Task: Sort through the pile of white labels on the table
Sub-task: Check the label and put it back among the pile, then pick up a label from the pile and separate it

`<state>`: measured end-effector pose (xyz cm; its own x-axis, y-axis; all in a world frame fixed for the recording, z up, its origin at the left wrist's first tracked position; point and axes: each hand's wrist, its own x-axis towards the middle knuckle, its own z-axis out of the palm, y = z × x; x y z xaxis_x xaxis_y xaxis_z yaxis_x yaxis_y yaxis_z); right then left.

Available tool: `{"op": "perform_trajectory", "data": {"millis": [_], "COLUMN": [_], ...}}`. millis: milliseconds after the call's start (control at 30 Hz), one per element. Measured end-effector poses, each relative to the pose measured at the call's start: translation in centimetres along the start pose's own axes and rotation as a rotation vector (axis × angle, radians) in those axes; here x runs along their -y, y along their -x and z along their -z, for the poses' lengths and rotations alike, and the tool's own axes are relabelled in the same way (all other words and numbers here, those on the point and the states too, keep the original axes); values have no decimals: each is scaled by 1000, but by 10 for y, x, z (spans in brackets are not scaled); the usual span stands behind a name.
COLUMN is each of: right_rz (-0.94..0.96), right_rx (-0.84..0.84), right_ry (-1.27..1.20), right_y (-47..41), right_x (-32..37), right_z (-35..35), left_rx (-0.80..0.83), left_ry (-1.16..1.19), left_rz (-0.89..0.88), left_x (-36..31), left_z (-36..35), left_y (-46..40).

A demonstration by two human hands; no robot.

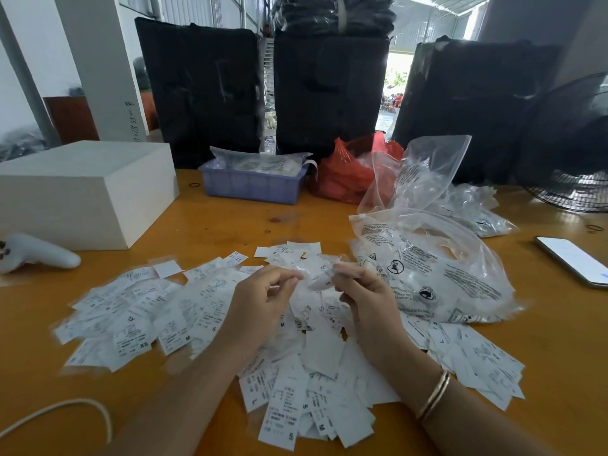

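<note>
Orange table (210,225), label pile (138,311); warehouse behind.

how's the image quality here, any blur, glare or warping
Head view: the doorway at the back is blown out; wide-angle warping bends the white pillar and table edges; both hands, left hand and right hand, and the labels near the fingertips are motion-blurred, while nearer labels read sharply.
</note>
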<state>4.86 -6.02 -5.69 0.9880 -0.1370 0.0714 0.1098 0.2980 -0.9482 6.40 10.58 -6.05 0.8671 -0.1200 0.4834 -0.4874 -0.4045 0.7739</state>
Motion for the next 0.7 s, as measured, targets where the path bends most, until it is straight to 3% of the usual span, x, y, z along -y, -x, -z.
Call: {"op": "perform_trajectory", "data": {"millis": [167,400,700], "right_rz": [-37,6,335], "right_rx": [62,65,35], "right_ry": [-210,-239,269], "right_y": [-4,-4,-3], "right_x": [-4,-2,0], "right_z": [1,4,7], "left_rx": [37,-15,63], "left_ry": [57,104,49], "left_rz": [46,32,-50], "left_x": [3,7,4], "left_z": [0,3,7], "left_y": [1,-3,-3]}}
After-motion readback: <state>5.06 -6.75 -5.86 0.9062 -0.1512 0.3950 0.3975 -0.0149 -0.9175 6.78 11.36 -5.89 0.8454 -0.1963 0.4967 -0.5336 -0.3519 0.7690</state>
